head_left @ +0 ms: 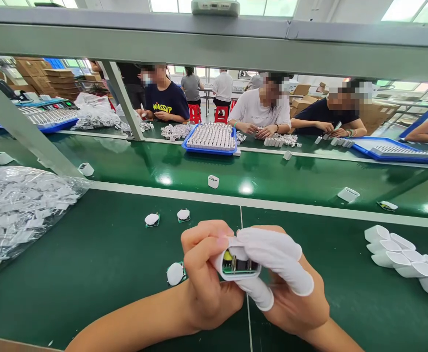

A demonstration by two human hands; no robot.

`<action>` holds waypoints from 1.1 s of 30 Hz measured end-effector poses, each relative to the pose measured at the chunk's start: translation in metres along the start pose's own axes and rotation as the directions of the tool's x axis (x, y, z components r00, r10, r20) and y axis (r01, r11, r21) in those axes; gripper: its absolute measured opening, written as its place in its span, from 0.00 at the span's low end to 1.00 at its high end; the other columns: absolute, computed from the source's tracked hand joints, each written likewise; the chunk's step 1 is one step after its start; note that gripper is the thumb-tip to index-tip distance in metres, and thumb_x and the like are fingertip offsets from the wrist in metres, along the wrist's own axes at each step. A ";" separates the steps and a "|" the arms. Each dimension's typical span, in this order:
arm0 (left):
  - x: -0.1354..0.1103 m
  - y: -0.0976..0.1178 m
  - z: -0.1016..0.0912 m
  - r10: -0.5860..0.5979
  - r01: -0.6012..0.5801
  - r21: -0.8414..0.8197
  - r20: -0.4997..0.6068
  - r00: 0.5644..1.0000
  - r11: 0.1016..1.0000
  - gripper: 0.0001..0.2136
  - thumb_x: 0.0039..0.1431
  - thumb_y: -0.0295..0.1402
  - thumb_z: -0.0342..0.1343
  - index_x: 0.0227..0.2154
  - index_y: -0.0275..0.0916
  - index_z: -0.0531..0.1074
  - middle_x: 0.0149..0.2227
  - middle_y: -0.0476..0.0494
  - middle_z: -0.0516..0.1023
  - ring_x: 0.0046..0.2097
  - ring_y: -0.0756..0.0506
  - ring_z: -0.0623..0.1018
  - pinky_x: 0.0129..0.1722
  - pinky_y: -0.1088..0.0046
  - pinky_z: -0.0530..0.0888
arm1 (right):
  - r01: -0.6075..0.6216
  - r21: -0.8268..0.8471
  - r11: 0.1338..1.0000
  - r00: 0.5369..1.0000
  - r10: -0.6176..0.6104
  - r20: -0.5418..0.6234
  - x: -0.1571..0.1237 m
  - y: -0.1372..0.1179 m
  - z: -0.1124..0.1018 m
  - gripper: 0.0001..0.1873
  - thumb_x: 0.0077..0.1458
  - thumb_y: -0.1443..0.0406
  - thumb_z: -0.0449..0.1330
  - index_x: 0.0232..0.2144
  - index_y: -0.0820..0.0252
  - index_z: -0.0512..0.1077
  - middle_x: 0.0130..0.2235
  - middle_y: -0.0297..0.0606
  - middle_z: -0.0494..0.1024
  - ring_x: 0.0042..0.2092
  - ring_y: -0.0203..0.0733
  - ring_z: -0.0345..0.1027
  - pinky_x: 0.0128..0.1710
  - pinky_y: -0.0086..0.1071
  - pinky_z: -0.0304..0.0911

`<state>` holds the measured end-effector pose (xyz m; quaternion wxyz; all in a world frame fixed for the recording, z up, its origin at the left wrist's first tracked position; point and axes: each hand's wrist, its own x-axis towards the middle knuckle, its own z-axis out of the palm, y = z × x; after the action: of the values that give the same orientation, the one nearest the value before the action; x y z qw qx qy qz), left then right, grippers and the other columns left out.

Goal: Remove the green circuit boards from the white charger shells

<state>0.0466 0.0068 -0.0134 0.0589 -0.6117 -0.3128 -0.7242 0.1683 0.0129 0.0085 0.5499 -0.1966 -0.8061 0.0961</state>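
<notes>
Between my two hands is a white charger housing (241, 277), its open end facing me. A circuit board (232, 266) with a yellow part and metal pins shows inside it. My left hand (206, 274) is closed round the housing's left side. White finger cots cover several fingers of my right hand (283, 274), which grips the housing from the right, thumb underneath. On the green mat left of my hands lie three small boards with white pads: one board (176, 274) close to my left wrist, another board (152, 219) and a third board (183, 215) farther back.
A clear bag of white parts (26, 215) lies at left. Several empty white housings (400, 249) stand grouped at right. Beyond a pale strip, a green conveyor belt (155, 166) carries scattered housings. Co-workers sit behind it near blue trays (210, 138). A metal frame (199, 46) crosses overhead.
</notes>
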 end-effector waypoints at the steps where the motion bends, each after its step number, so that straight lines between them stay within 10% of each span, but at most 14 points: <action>1: 0.000 0.001 0.001 -0.019 0.019 -0.014 -0.029 0.999 1.000 0.20 0.52 0.21 0.60 0.46 0.40 0.62 0.40 0.47 0.62 0.36 0.50 0.74 0.33 0.72 0.77 | 0.028 -0.010 1.000 0.999 -0.029 -0.028 -0.002 0.001 0.001 0.18 0.59 0.69 0.62 0.51 0.57 0.71 0.44 0.43 0.79 0.46 0.46 0.76 0.40 0.36 0.78; 9: 0.000 -0.008 -0.003 -0.006 0.007 -0.017 0.025 1.000 1.000 0.23 0.51 0.22 0.62 0.48 0.42 0.63 0.41 0.47 0.63 0.38 0.49 0.75 0.37 0.69 0.76 | -0.084 0.006 0.996 0.975 0.083 -0.207 -0.013 0.002 0.016 0.17 0.58 0.69 0.63 0.50 0.54 0.72 0.43 0.41 0.81 0.46 0.47 0.77 0.42 0.40 0.78; 18: -0.007 -0.023 -0.011 -0.161 0.184 -0.070 0.250 0.955 0.981 0.25 0.51 0.24 0.62 0.48 0.44 0.58 0.43 0.45 0.66 0.42 0.46 0.75 0.39 0.65 0.77 | -0.281 0.303 0.911 0.936 0.329 -0.122 -0.015 0.015 0.013 0.15 0.60 0.65 0.62 0.49 0.52 0.70 0.47 0.42 0.78 0.48 0.45 0.76 0.43 0.41 0.77; 20: -0.017 -0.025 -0.019 -0.244 0.281 -0.058 0.349 0.905 0.958 0.22 0.51 0.25 0.62 0.44 0.44 0.58 0.40 0.47 0.69 0.40 0.47 0.77 0.37 0.70 0.76 | -0.361 0.239 0.902 0.927 0.376 -0.019 -0.030 0.026 0.003 0.17 0.63 0.59 0.58 0.54 0.51 0.66 0.47 0.42 0.79 0.42 0.43 0.78 0.38 0.40 0.78; 24: -0.046 -0.025 -0.036 -0.519 0.526 0.135 0.487 0.703 0.840 0.15 0.51 0.28 0.62 0.33 0.43 0.60 0.32 0.53 0.74 0.29 0.51 0.77 0.27 0.77 0.71 | -0.227 -0.451 0.863 0.903 0.360 0.234 -0.082 0.046 -0.009 0.15 0.61 0.56 0.58 0.43 0.62 0.74 0.37 0.46 0.80 0.34 0.48 0.77 0.30 0.41 0.76; 28: -0.070 -0.021 -0.043 -0.695 0.717 0.189 0.498 0.519 0.671 0.13 0.51 0.29 0.61 0.33 0.43 0.61 0.31 0.52 0.78 0.30 0.49 0.79 0.28 0.74 0.74 | -0.154 -0.544 0.825 0.902 0.342 0.265 -0.117 0.051 -0.003 0.15 0.65 0.64 0.51 0.30 0.62 0.74 0.30 0.45 0.80 0.30 0.46 0.75 0.26 0.37 0.73; 33: -0.075 -0.018 -0.046 -0.711 0.745 0.178 0.500 0.494 0.643 0.15 0.50 0.29 0.60 0.37 0.44 0.60 0.27 0.54 0.76 0.24 0.50 0.77 0.22 0.77 0.72 | -0.194 -0.479 0.856 0.920 0.329 0.214 -0.088 0.040 -0.012 0.08 0.65 0.67 0.52 0.38 0.59 0.72 0.26 0.33 0.78 0.23 0.36 0.71 0.22 0.27 0.68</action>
<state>0.0175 -0.0250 -0.0918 -0.3590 -0.5973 -0.5216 -0.4922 0.2160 0.0113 -0.0766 0.3478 -0.4105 -0.8429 0.0100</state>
